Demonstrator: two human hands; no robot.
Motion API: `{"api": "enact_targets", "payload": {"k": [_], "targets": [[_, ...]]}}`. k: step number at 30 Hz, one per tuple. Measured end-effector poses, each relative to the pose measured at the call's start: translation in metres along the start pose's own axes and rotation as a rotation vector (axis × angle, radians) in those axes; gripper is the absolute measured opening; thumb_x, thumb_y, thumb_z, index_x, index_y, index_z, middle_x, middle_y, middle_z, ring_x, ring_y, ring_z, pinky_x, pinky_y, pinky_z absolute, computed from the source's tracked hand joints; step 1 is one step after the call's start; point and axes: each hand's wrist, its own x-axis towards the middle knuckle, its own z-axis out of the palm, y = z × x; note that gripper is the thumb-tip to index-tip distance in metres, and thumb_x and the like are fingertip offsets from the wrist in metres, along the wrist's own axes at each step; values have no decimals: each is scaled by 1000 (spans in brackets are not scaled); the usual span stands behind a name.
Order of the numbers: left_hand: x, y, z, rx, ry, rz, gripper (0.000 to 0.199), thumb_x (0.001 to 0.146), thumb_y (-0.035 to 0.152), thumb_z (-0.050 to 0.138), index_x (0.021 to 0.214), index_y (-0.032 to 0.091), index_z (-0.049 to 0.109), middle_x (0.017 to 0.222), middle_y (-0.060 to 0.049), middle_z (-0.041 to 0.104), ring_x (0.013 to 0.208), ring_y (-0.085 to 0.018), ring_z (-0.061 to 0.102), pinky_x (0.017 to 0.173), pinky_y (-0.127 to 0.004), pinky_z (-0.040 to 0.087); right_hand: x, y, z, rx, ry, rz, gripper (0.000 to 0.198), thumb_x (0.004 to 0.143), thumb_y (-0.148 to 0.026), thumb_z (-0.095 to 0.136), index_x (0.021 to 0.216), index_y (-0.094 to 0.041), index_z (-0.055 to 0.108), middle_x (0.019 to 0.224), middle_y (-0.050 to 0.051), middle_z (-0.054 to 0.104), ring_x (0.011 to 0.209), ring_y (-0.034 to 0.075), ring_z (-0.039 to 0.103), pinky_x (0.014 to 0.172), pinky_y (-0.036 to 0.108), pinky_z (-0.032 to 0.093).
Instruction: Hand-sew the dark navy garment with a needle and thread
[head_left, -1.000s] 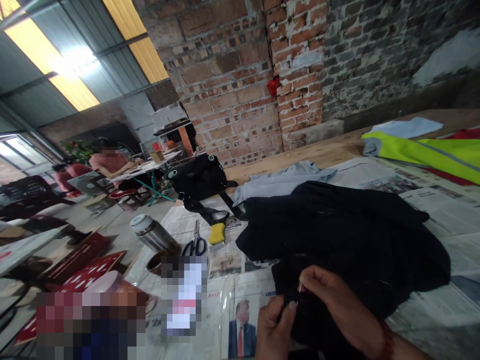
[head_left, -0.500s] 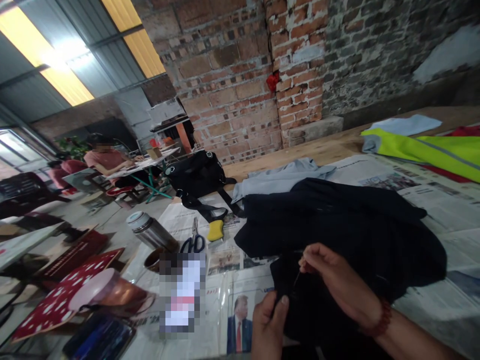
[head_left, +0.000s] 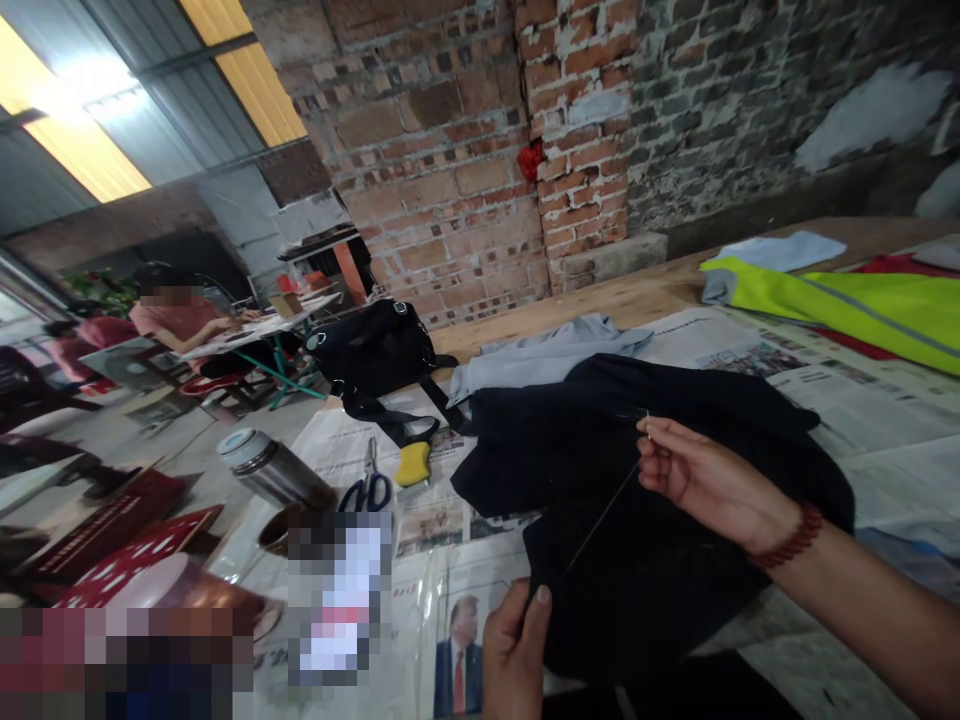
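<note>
The left hand (head_left: pixel 517 650) was cut off by the near edge, its fingers hidden in the black garment (head_left: pixel 660 500). Pixelated patches masked things near left. Any needle was too small to tell.

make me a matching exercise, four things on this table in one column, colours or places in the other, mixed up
Things:
1. garment under the hands
2. scissors
3. flask
4. vest

Descriptions:
A. lying tilted, metal, left of the scissors
B. fluorescent yellow, far right
C. black, on the newspaper
D. blue handles, beside a yellow object

Pairs: 1-C, 2-D, 3-A, 4-B
</note>
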Motion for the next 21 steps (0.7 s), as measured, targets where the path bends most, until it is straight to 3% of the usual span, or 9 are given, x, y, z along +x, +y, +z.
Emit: {"api": "enact_targets", "payload": {"k": [6, 10, 14, 18, 21], "targets": [[0, -6, 0, 45, -61, 63, 34, 70, 51, 58, 75, 20, 72, 68, -2, 68, 71, -20, 60, 64, -25, 46, -6, 4, 0, -20, -48, 61, 16, 72, -27, 65, 85, -23, 56, 66, -4, 56, 58, 12, 56, 53, 25, 45], [-2, -25, 9, 277, -121, 295, 26, 66, 49, 63, 75, 27, 74, 61, -2, 70, 61, -21, 61, 67, -31, 44, -3, 3, -6, -18, -65, 54, 15, 72, -27, 65, 82, -23, 56, 60, -5, 50, 56, 11, 53, 54, 25, 44], [-2, -40, 19, 463, -149, 548, 17, 76, 39, 57, 77, 31, 72, 61, -1, 72, 51, -18, 62, 72, -36, 40, -6, -9, -30, 22, 6, -19, 13, 68, -23, 68, 77, -22, 59, 54, -7, 45, 49, 7, 44, 49, 23, 40], [-1, -47, 19, 605, -172, 667, 18, 80, 35, 53, 85, 31, 70, 64, 0, 73, 52, -17, 63, 71, -36, 38, -24, -31, -54, 61, 114, -99, 3, 75, -21, 62, 76, -19, 63, 53, -4, 43, 49, 5, 42, 47, 24, 35], [-1, -50, 20, 691, -183, 733, 20, 83, 35, 49, 87, 30, 69, 64, 0, 73, 52, -17, 63, 71, -36, 36, -41, -53, -69, 36, 222, -152, 15, 81, -20, 53, 71, -18, 64, 52, -3, 41, 47, 4, 40, 44, 28, 29]]}}
